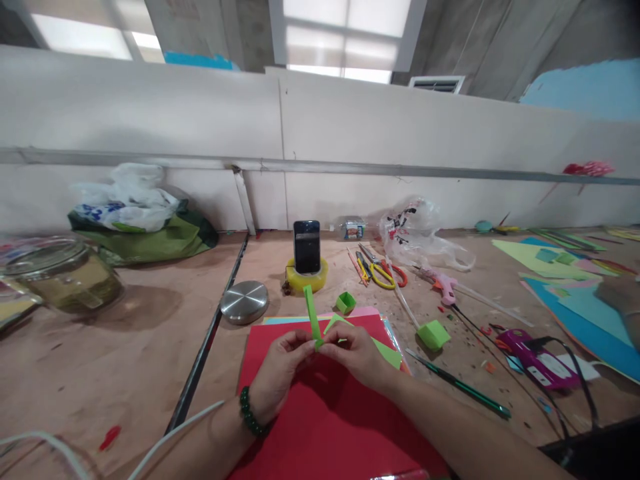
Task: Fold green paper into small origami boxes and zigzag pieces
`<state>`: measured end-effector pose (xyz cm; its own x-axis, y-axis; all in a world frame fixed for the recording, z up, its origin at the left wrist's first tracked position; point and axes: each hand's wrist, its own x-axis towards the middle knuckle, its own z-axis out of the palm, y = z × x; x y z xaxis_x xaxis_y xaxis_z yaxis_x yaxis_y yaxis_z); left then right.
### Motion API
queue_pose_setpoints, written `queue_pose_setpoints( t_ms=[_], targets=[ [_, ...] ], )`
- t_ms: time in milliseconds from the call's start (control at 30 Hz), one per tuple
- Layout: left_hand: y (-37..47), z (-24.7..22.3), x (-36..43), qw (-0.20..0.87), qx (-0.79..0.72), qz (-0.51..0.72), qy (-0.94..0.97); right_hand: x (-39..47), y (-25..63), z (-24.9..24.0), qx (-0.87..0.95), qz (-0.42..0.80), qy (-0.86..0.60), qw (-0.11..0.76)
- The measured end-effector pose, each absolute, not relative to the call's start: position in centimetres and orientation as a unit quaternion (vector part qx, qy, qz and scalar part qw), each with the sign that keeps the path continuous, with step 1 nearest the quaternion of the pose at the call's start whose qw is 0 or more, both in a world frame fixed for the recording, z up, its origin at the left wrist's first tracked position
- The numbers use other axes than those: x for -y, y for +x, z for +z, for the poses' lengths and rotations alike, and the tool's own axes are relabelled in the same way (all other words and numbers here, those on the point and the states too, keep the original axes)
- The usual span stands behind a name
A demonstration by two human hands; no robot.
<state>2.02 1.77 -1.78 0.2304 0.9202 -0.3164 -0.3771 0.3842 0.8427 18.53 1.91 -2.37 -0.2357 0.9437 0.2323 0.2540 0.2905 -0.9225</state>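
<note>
A narrow green paper strip stands up between my two hands, its lower end pinched by the fingertips of both. My left hand, with a dark green bead bracelet at the wrist, is closed on it from the left. From the right, my right hand grips the same lower end. Beneath them lies red paper on a stack of coloured sheets. Light green paper lies partly under my right hand. A small open green paper box sits just beyond the stack.
A phone leans on a yellow tape roll. Rightward are scissors, a green paper cube, a cutter, a pink glue gun and a purple device. A metal lid lies left. Another person's hand shows far right.
</note>
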Motion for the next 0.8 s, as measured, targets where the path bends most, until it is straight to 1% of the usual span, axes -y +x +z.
queue_pose_setpoints(
  t_ms=[67, 133, 333, 533, 633, 800],
  targets=[
    [2.04, -1.79, -1.80, 0.714, -0.425, 0.453, 0.324, -1.98, 18.54, -2.23, 0.636, 0.447, -0.468, 0.421],
    [2.04, -1.73, -1.79, 0.711, -0.426, 0.450, 0.333, -2.02, 18.57, -2.01, 0.612, 0.470, -0.483, 0.413],
    [1.98, -1.53, -1.66, 0.704, -0.418, 0.448, 0.360, -2.22, 18.55, -1.91, 0.601, 0.477, -0.499, 0.403],
    [2.07, -1.51, -1.55, 0.721, -0.394, 0.426, 0.378, -2.36, 18.39, -2.36, 0.576, 0.495, -0.510, 0.403],
    [2.07, -1.76, -1.71, 0.699, -0.414, 0.439, 0.384, -2.24, 18.15, -2.32, 0.568, 0.502, -0.510, 0.407],
    [2.00, -2.16, -2.03, 0.674, -0.433, 0.472, 0.368, -2.10, 17.79, -2.25, 0.523, 0.582, -0.481, 0.396]
  ],
)
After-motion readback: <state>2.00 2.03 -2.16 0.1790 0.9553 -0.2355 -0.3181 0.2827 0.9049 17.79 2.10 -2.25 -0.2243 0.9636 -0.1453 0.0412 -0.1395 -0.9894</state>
